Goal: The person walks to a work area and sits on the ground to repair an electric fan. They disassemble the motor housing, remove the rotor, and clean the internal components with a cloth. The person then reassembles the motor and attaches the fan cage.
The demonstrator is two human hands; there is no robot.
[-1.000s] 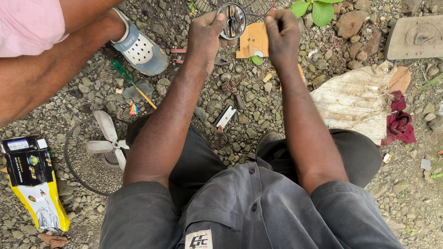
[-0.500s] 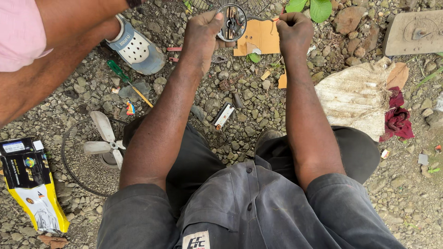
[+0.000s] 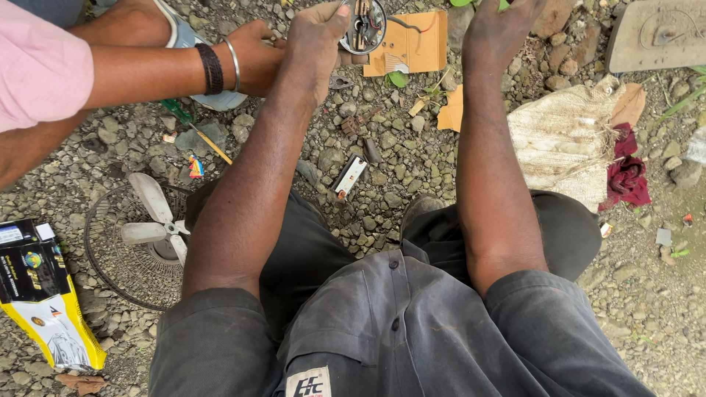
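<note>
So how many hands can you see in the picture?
3. The person's left hand holds a round motor part, their right hand hovers beside it, and another person's hand reaches in from the left. Others may be hidden.

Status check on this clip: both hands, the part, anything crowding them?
Left hand gripping round motor part. Right hand beside it, grip unclear. Another person's hand pressed in at left.
</note>
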